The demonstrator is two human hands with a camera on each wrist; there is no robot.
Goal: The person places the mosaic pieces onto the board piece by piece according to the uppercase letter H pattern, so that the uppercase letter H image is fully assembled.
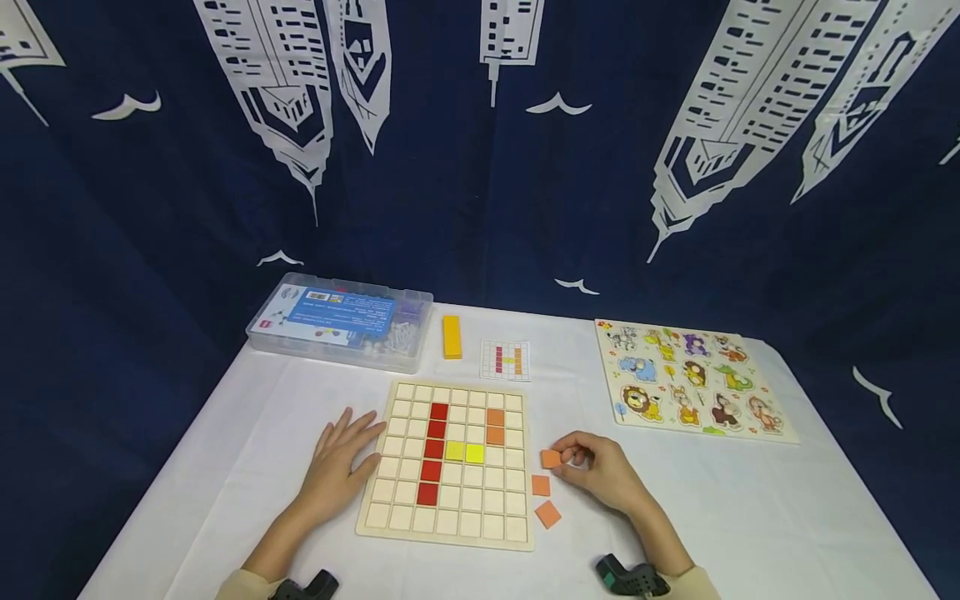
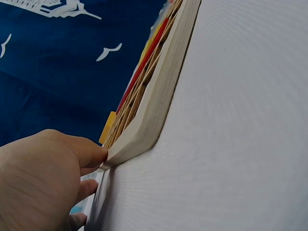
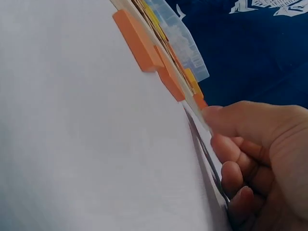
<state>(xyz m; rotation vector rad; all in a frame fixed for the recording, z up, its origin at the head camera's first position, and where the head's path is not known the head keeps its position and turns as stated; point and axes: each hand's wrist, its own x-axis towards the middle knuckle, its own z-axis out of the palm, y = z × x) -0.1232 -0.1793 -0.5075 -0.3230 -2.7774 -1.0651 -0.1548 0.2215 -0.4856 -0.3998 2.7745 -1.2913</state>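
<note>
A pale wooden grid board [image 1: 470, 521] lies in front of me, with a column of several red tiles [image 1: 434, 448], two yellow tiles [image 1: 464, 452] and two orange tiles [image 1: 495, 427] in its cells. My left hand [image 1: 335, 462] rests at the board's left edge, fingers extended; in the left wrist view its thumb [image 2: 91, 153] is right at the board's corner. Beyond the right edge, my right hand [image 1: 603, 473] pinches an orange tile [image 1: 551, 459] between thumb and forefinger, the other fingers curled. Two loose orange tiles [image 1: 541, 486] lie on the tablecloth beside the board.
Behind the board are a small pattern card [image 1: 505, 360], a yellow block [image 1: 452, 337] and a clear plastic case [image 1: 337, 321] with a blue label. An animal puzzle board [image 1: 693, 379] lies at the back right. A dark blue curtain [image 1: 480, 208] hangs behind the table.
</note>
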